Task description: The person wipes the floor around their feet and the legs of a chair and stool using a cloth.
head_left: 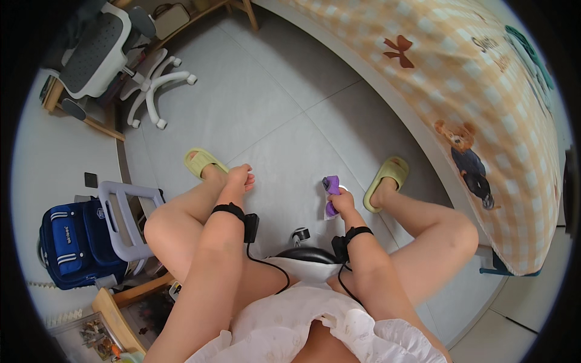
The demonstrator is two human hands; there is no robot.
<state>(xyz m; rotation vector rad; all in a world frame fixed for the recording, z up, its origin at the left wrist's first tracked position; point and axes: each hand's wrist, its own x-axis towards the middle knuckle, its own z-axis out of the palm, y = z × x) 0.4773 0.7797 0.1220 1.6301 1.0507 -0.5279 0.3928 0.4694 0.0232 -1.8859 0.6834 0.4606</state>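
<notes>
My right hand grips a purple bundle, apparently fabric, above the floor near the right slipper. The bundle has a dark patch at its upper left end and a pale, sheet-like part below. Behind my fingers the edge of a white round thing shows; what it is cannot be made out. My left hand hangs beside the left slipper, fingers loosely bent, thumb apart from them, nothing visible in it. Each forearm wears a black strap with a small cabled box.
Pale grey tiles cover the floor. A bed with a checked cover lines the right. An office chair stands upper left. A blue bag and a lilac frame are at left. A caster shows below me.
</notes>
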